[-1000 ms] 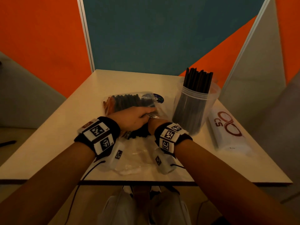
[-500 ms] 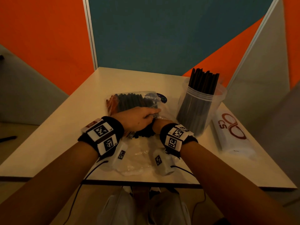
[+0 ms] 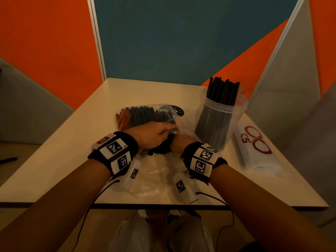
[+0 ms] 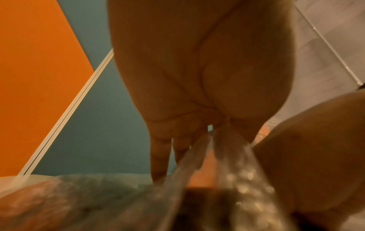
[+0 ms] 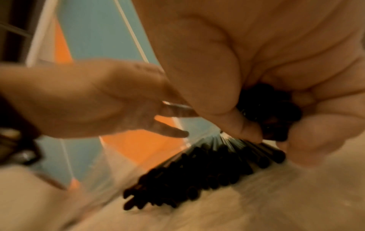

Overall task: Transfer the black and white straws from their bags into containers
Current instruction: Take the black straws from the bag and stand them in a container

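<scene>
The black straws (image 5: 197, 171) lie as a loose bundle inside a clear bag (image 3: 151, 115) near the middle of the table (image 3: 54, 157), their near ends poking out of the bag's open mouth toward the person. The right hand (image 5: 266, 78) has its fingers (image 5: 308, 150) and thumb curled round a clump of those near ends, gripping them at the mouth of the bag; in the head view this hand (image 3: 177, 142) is mostly hidden behind its wristband and the other hand. The left hand (image 3: 151, 135) reaches across from the left and pinches the upper film of the bag between thumb and fingers (image 4: 160, 156), so that the plastic is drawn up into a taut fold away from the straws; the wrist view shows the film stretching from the fingertips down toward the camera. The two hands touch or nearly touch at the bag's opening. Just right of the bag stands a clear container (image 3: 220, 120), upright and filled with more black straws (image 3: 223, 90) whose tips rise above its rim. Right of that, near the table's right edge, lies a white bag (image 3: 254, 151) with a red logo. A crumpled empty clear bag (image 3: 154, 180) sits on the table under the wrists, near the front edge.
</scene>
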The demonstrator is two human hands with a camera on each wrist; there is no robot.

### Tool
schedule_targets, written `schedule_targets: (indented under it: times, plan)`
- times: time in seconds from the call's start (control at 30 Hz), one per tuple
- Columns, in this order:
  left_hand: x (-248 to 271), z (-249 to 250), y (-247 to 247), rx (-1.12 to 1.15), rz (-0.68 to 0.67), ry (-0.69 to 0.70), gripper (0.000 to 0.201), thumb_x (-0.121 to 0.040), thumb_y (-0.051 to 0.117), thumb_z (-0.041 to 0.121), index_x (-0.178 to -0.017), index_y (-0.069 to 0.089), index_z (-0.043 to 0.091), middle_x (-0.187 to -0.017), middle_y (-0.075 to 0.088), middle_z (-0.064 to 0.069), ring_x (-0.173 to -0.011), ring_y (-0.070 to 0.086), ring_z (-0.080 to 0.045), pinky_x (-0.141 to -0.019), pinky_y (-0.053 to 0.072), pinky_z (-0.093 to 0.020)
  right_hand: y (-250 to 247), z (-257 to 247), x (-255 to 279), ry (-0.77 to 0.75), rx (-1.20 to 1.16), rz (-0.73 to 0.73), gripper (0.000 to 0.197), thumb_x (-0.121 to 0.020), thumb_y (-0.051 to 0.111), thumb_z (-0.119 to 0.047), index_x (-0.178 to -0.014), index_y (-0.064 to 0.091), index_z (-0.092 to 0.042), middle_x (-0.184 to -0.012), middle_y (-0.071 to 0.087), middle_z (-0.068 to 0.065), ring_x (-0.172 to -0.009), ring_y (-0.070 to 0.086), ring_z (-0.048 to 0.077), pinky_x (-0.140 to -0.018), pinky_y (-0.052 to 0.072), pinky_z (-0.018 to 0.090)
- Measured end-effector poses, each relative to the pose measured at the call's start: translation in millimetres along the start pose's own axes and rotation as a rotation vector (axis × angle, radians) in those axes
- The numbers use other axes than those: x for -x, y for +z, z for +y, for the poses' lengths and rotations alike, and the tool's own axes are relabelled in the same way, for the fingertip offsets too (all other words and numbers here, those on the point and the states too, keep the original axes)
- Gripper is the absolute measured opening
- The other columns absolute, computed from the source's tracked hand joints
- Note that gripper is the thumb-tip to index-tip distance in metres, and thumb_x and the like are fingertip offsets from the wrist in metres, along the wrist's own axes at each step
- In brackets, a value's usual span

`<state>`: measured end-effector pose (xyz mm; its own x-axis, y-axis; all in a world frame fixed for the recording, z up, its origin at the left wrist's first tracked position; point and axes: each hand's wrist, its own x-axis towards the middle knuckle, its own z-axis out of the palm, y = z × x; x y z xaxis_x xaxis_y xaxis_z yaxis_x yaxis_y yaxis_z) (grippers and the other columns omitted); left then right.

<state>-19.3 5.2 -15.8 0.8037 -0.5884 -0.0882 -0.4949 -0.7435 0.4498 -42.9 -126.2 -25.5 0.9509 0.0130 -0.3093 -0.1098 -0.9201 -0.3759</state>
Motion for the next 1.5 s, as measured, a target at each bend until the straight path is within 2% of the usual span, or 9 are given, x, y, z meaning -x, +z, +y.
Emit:
schedule_targets:
  times: [0.23, 0.4, 0.47, 0.57, 0.73, 0.97, 1.17, 1.27, 1.5]
  plan:
    - [-5, -1, 2, -0.017, -0.016, -0.052, 0.042, -0.101, 0.031, 0.019, -0.142, 0.038, 0.027, -0.138, 0.05, -0.006, -0.118, 0.051, -0.024, -0.102, 0.043, -0.041, -23, 14, 42, 0.111, -0.105, -0.105, 0.037, -0.098, 0.046, -0.014, -0.132, 0.048, -0.001, -0.129, 0.054, 0.017, -0.113, 0.059, 0.032, -0.094, 0.051, 0.034]
    - [-7, 12, 6, -0.221, -0.05, -0.041, 0.061, -0.093, 0.055, 0.025, -0.147, 0.027, 0.024, -0.152, 0.028, -0.009, -0.139, 0.026, -0.027, -0.113, 0.028, -0.045, -46, 35, 56, 0.152, -0.055, -0.181, 0.029, -0.097, 0.044, -0.012, -0.125, 0.05, -0.008, -0.081, 0.049, 0.005, -0.061, 0.056, 0.017, -0.042, 0.05, 0.018]
    - [-7, 25, 12, -0.319, -0.055, 0.058, 0.093, -0.082, 0.069, 0.038, -0.151, 0.008, 0.025, -0.16, 0.0, -0.001, -0.146, -0.008, -0.02, -0.118, 0.003, -0.05, -55, 37, 64, 0.161, -0.027, -0.211, 0.01, -0.097, 0.045, -0.013, -0.099, 0.054, -0.007, -0.077, 0.051, 0.006, -0.058, 0.056, 0.016, -0.045, 0.051, 0.019]
    - [-8, 52, 21, -0.221, 0.018, 0.23, 0.094, -0.077, 0.074, 0.038, -0.15, 0.014, 0.029, -0.159, 0.002, 0.008, -0.14, -0.012, -0.003, -0.116, -0.011, -0.038, -64, 36, 70, 0.148, -0.073, -0.271, 0.01, -0.095, 0.049, -0.009, -0.086, 0.05, -0.004, -0.076, 0.054, 0.01, -0.056, 0.056, 0.018, -0.044, 0.05, 0.02]
    - [-15, 69, 31, 0.015, 0.14, 0.281, 0.036, -0.084, 0.068, 0.022, -0.118, 0.056, 0.023, -0.121, 0.059, 0.002, -0.112, 0.055, -0.014, -0.087, 0.041, -0.022, -84, 42, 82, 0.055, -0.236, -0.291, 0.019, -0.094, 0.055, -0.015, -0.104, 0.055, 0.001, -0.077, 0.058, 0.012, -0.056, 0.058, 0.017, -0.045, 0.051, 0.019]
    - [-17, 63, 20, 0.451, 0.321, 0.301, 0.025, -0.092, 0.06, 0.024, -0.115, 0.052, 0.03, -0.105, 0.061, 0.016, -0.092, 0.055, 0.013, -0.083, 0.045, -0.015, -139, 69, 89, -0.206, -0.598, -0.264, 0.097, -0.062, 0.047, -0.072, -0.127, 0.053, 0.0, -0.112, 0.068, 0.018, -0.096, 0.068, 0.027, -0.077, 0.058, 0.032]
    - [-9, 81, -7, 0.819, 0.517, 0.339, 0.015, -0.093, 0.057, 0.02, -0.106, 0.058, 0.012, -0.089, 0.068, 0.001, -0.085, 0.069, -0.012, -0.079, 0.054, -0.024, -129, 62, 70, -0.555, -0.751, 0.068, 0.083, -0.059, 0.08, -0.056, -0.13, 0.053, -0.025, -0.128, 0.061, -0.003, -0.122, 0.056, 0.015, -0.103, 0.044, 0.04]
    - [-8, 81, -1, 0.847, 0.477, 0.31, 0.013, -0.094, 0.055, 0.013, -0.098, 0.062, 0.003, -0.085, 0.067, -0.01, -0.08, 0.068, -0.016, -0.073, 0.054, -0.024, -107, 40, 65, -0.624, -0.736, 0.16, 0.061, -0.074, 0.079, -0.029, -0.128, 0.053, -0.018, -0.124, 0.062, -0.004, -0.117, 0.058, 0.011, -0.095, 0.05, 0.03]
    - [-9, 66, 12, 0.968, 0.404, 0.262, 0.034, -0.089, 0.061, 0.005, -0.111, 0.055, 0.03, -0.11, 0.067, 0.001, -0.1, 0.066, -0.009, -0.084, 0.054, -0.025, -68, 11, 40, -0.569, -0.865, 0.37, 0.031, -0.082, 0.071, -0.016, -0.108, 0.058, -0.005, -0.096, 0.065, 0.008, -0.09, 0.065, 0.017, -0.086, 0.056, 0.037]
